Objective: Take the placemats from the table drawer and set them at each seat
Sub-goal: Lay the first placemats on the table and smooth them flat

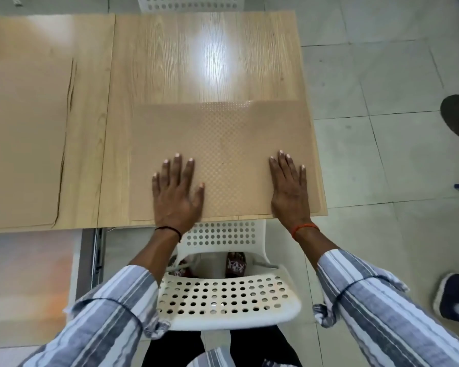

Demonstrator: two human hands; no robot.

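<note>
A tan mat (223, 154) with a fine dotted weave lies flat on the wooden tabletop (170, 62), in the centre of the frame, at the near edge in front of a white perforated chair (223, 295). Its long axis runs left to right across the frame, parallel to the tabletop's near edge; its right side comes close to the tabletop's right edge.

Both hands rest palm down on the mat's near part. The left hand (176, 194) lies at lower centre, fingers spread and pointing to the top of the frame, the thumb out to the right. The right hand (289, 189) lies near the mat's right side, fingers straight and close together, also pointing up the frame. Neither grip closes on anything; both are flat and wide, pressing on the mat.

At the left of the frame a stack of mats (24, 141) of the same tan colour lies on the tabletop, cut off by the frame's left edge, well apart from the first mat. Below the tabletop at lower left an open drawer (29, 282) shows on its metal rail (98, 250). Another white chair (191, 2) stands at the top edge of the frame.
</note>
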